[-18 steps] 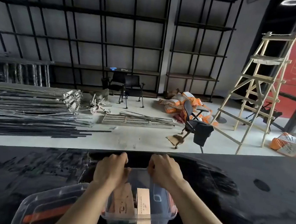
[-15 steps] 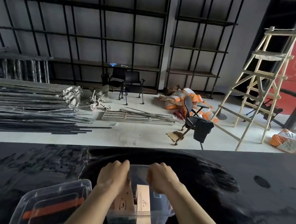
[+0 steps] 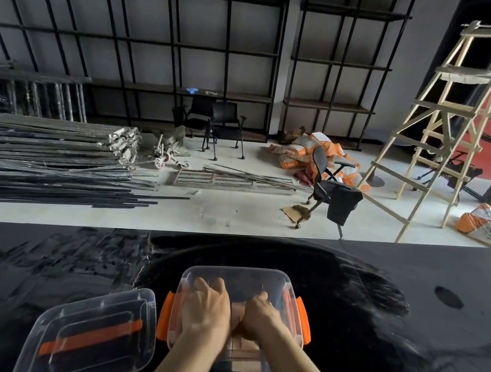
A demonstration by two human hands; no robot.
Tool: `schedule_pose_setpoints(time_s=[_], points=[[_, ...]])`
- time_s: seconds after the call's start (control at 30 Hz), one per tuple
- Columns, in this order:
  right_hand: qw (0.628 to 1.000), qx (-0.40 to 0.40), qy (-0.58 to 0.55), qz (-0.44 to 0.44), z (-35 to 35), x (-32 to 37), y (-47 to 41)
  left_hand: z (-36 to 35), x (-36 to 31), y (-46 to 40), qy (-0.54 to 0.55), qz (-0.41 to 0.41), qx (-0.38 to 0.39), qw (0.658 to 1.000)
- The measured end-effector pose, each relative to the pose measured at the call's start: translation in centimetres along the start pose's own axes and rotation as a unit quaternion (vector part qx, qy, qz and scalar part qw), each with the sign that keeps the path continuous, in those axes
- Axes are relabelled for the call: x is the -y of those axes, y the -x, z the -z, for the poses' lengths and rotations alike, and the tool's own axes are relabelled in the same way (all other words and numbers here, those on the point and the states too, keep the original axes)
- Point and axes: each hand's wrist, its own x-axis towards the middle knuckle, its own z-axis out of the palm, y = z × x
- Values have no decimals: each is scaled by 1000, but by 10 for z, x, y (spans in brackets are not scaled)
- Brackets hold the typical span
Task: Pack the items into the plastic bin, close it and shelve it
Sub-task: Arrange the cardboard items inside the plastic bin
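- The plastic bin sits open on the black table, at 6 o'clock in view.
- Left hand and right hand both reach inside, fingers curled down onto the brown items; whether either grip pinches anything, I cannot tell.
- The lid lies at 8 o'clock from the bin, just beside it, long axis roughly left-right; the left hand is nearer.

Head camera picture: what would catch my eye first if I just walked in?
Front and centre, two bare hands, left hand and right hand, reach down inside a clear plastic bin with orange latches on a black table. Its clear lid, with an orange handle, lies just left of it. Beyond, a tall wooden ladder stands at the right.
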Motion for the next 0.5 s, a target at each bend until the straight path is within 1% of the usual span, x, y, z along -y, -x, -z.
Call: schedule_pose_setpoints(time_s=[0.07,0.13,0.17,0.23,0.27,0.37,0.43,0.47,0.5], points=[[998,-42,12,33,-1,-2,1,1,-2,3,58,23,9,998],[994,-89,14,54,7,-1,3,2,1,6,110,42,-12,993],[993,-96,29,55,14,2,6,2,2,8,136,43,-36,989],[991,-104,55,68,34,11,13,0,3,10,187,18,-100,977],[989,-111,46,80,43,13,15,0,4,11,224,16,-124,967],[986,-129,-32,104,63,9,25,5,9,13,359,56,-145,920],[980,-137,-79,119,71,5,30,6,13,12,366,25,-154,918],[974,-142,-121,128,74,4,33,6,15,11,379,14,-153,913],[964,-142,-181,136,74,4,33,7,17,10,425,18,-150,893]])
